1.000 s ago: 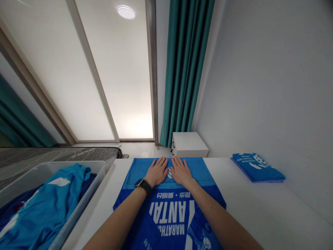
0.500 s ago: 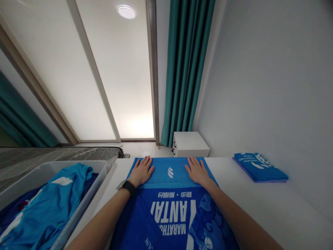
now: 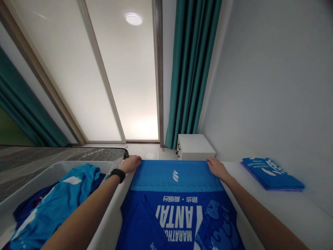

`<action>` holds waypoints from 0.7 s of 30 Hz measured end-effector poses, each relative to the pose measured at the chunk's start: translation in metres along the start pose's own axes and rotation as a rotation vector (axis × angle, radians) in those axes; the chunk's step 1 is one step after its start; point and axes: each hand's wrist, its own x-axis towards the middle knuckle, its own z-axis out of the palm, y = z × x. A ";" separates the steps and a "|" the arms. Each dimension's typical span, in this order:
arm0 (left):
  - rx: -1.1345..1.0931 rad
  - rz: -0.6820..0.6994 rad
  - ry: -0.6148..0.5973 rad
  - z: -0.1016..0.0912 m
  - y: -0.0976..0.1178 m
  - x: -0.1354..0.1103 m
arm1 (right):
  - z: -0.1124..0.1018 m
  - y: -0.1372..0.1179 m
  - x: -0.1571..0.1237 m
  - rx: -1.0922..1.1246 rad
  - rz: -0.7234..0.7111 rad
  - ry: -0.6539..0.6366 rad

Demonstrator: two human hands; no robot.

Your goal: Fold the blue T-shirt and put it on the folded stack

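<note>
A blue marathon shirt (image 3: 179,215) lies flat on the white table, its white lettering upside down to me and a lighter blue band along its far edge. At the far left corner of that band, my left hand (image 3: 130,164), with a dark watch (image 3: 118,174) on the wrist, is closed with its fingers curled on the fabric. My right hand (image 3: 217,168) is likewise closed on the far right corner. The undersides of both grips are hidden. The shirt's near end runs out of view.
On the left stands a translucent bin (image 3: 106,166) holding crumpled blue clothes (image 3: 62,198). A folded blue stack (image 3: 273,175) lies on the table (image 3: 234,166) at right by the wall. Beyond the table's far edge is a white cabinet (image 3: 196,146) below a green curtain (image 3: 194,76).
Both hands have gone from lying flat on the band to gripping its far corners, moving outward. The view has shifted slightly left.
</note>
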 end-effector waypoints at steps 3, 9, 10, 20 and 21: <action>-0.052 -0.054 -0.080 -0.003 -0.005 0.006 | -0.002 0.009 0.006 0.039 -0.014 -0.013; -0.123 -0.100 -0.127 -0.003 -0.004 0.006 | 0.000 0.019 0.013 0.076 -0.048 -0.040; -0.133 -0.099 -0.127 -0.003 -0.004 0.006 | 0.001 0.020 0.014 0.079 -0.047 -0.045; -0.217 -0.057 -0.095 0.006 -0.005 0.011 | -0.001 0.019 0.016 0.069 -0.043 -0.032; -0.226 -0.061 -0.086 0.007 -0.004 0.011 | -0.002 0.018 0.016 0.062 -0.043 -0.025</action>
